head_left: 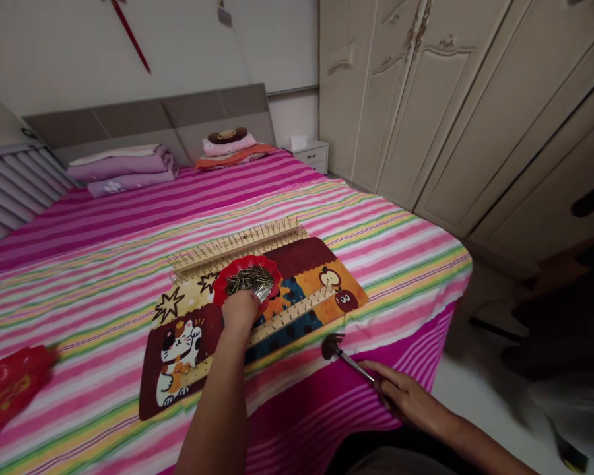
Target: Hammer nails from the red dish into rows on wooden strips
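At centre frame, your left hand (242,310) reaches into the red dish (220,287) of loose nails (250,277); its fingertips are hidden, so its grip can't be told. Lower right, your right hand (400,394) wraps around the hammer (355,365). Striped cloth (400,247) leaves room rightward to the bed's edge (463,274). Far left, the red tray (32,366) bears an unreadable gold mark (7,394).

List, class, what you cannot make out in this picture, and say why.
All in the head view:
Whether the left hand holds a nail: the hand itself hides it.
Near wooden strip: the left forearm covers part of it.
Hammer: the right hand hides the handle's end.
Nails in the red dish: too small and jumbled to count.
Red tray: cut off by the left edge.
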`<state>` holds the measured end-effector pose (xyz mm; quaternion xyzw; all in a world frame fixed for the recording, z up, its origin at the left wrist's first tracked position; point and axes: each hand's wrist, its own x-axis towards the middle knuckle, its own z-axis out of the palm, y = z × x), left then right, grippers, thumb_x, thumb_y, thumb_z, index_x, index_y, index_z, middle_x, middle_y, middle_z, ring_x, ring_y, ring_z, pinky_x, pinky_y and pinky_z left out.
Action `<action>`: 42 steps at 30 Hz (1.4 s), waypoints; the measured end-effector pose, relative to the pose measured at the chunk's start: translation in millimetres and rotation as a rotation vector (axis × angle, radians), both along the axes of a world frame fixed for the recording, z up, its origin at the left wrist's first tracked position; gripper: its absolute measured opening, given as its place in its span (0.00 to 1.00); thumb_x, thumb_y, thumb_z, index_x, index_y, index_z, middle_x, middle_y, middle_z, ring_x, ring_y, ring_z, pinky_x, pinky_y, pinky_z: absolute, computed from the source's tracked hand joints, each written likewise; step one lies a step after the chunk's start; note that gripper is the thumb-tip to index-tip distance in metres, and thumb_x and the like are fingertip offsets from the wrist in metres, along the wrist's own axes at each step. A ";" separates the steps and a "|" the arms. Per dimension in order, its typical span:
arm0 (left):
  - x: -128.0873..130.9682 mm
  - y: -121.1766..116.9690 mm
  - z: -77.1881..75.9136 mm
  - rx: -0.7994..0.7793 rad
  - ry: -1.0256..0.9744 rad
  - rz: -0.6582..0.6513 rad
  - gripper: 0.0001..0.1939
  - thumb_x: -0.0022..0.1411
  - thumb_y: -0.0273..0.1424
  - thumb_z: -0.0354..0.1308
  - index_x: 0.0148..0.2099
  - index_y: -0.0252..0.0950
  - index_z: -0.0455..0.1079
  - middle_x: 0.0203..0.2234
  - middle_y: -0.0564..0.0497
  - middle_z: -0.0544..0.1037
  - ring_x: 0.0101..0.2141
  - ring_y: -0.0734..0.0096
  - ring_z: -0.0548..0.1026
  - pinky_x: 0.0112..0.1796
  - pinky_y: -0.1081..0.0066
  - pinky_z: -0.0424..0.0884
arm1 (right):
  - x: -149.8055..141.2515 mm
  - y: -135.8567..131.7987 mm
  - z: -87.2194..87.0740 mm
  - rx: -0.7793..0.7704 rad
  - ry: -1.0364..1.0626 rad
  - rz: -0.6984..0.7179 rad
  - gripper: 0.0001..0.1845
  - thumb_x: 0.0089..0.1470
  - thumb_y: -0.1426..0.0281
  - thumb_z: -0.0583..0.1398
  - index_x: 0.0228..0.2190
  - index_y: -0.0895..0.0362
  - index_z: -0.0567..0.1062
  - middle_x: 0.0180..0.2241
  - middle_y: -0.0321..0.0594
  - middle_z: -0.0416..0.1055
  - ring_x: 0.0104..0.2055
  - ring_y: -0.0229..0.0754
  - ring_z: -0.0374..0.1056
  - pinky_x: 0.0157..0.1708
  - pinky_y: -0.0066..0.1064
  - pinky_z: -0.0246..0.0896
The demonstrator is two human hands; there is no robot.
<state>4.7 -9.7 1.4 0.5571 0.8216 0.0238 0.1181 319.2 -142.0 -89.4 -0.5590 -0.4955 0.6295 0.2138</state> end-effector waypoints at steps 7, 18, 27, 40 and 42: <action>-1.4 4.6 -2.8 0.010 -0.020 -0.013 0.10 0.50 0.26 0.52 0.32 0.35 0.75 0.31 0.41 0.79 0.35 0.60 0.75 0.33 0.69 0.64 | -1.3 1.4 -8.8 -0.096 0.043 -0.046 0.37 0.46 0.57 0.53 0.57 0.60 0.60 0.13 0.24 0.51 0.14 0.31 0.44 0.16 0.22 0.37; -17.1 -24.3 9.1 0.586 -0.880 0.140 0.14 0.42 0.35 0.58 0.34 0.35 0.71 0.17 0.56 0.71 0.22 0.75 0.68 0.27 0.74 0.63 | -3.9 1.3 4.5 -0.109 0.062 -0.030 0.35 0.47 0.59 0.52 0.56 0.60 0.60 0.13 0.22 0.52 0.12 0.29 0.43 0.13 0.22 0.33; -0.9 -83.3 20.1 0.517 -1.259 0.280 0.23 0.33 0.36 0.68 0.35 0.32 0.75 0.27 0.49 0.78 0.28 0.73 0.72 0.32 0.72 0.68 | -1.7 2.5 0.5 -0.116 0.022 -0.016 0.34 0.48 0.60 0.50 0.57 0.57 0.59 0.15 0.23 0.54 0.11 0.29 0.45 0.11 0.21 0.36; 20.1 -102.3 -38.7 0.699 -1.106 0.485 0.16 0.42 0.37 0.63 0.34 0.33 0.72 0.25 0.51 0.77 0.27 0.71 0.74 0.31 0.69 0.72 | -3.6 2.8 2.9 -0.125 0.016 -0.032 0.33 0.46 0.64 0.50 0.54 0.59 0.62 0.14 0.24 0.57 0.10 0.28 0.46 0.10 0.20 0.36; 23.0 -100.0 -44.7 0.719 -1.094 0.492 0.14 0.42 0.37 0.62 0.31 0.34 0.71 0.24 0.51 0.76 0.28 0.70 0.75 0.31 0.69 0.72 | -3.6 2.8 3.2 -0.127 0.011 -0.035 0.32 0.45 0.64 0.50 0.54 0.59 0.63 0.14 0.24 0.58 0.10 0.28 0.46 0.09 0.19 0.36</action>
